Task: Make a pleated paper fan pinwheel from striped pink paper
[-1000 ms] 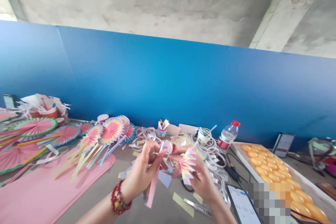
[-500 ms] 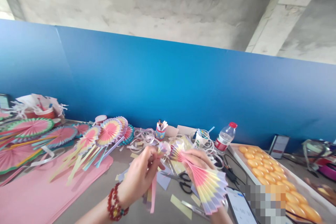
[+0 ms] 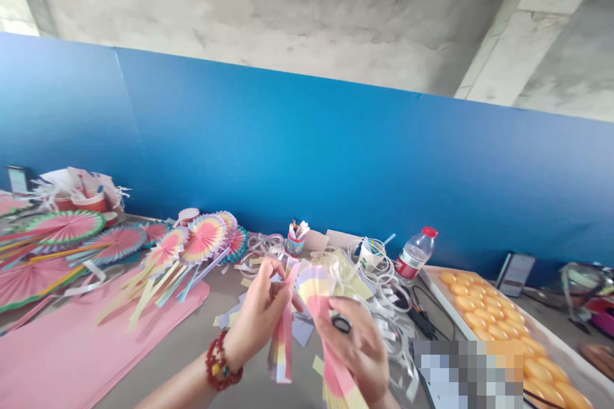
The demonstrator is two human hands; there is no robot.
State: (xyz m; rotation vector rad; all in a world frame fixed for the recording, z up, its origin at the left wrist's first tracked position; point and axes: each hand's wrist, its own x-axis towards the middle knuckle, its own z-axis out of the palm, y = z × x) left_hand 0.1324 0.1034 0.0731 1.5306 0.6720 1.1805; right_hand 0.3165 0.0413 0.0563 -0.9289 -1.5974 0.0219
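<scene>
My left hand [image 3: 256, 318], with a red bead bracelet at the wrist, pinches the top of a pleated paper fan [image 3: 314, 286] in pink, yellow and lilac. Folded pleats and coloured strips [image 3: 283, 344] hang down below its fingers. My right hand [image 3: 357, 348] is closed on the other end of the fan, whose pink and yellow pleats [image 3: 336, 378] run down past the palm. Both hands hover above the grey tabletop [image 3: 192, 348], close together.
Finished round paper fans [image 3: 204, 238] with stick tails lie at the left beside pink paper sheets [image 3: 71, 348]. White paper strips [image 3: 384, 281], a small cup of sticks [image 3: 294, 239], a water bottle [image 3: 413, 254] and a tray of orange domes [image 3: 484, 307] sit behind and to the right.
The fan that was spread wide from my right hand has been drawn together. My right hand moved down and in; the left hand stayed on the top.
</scene>
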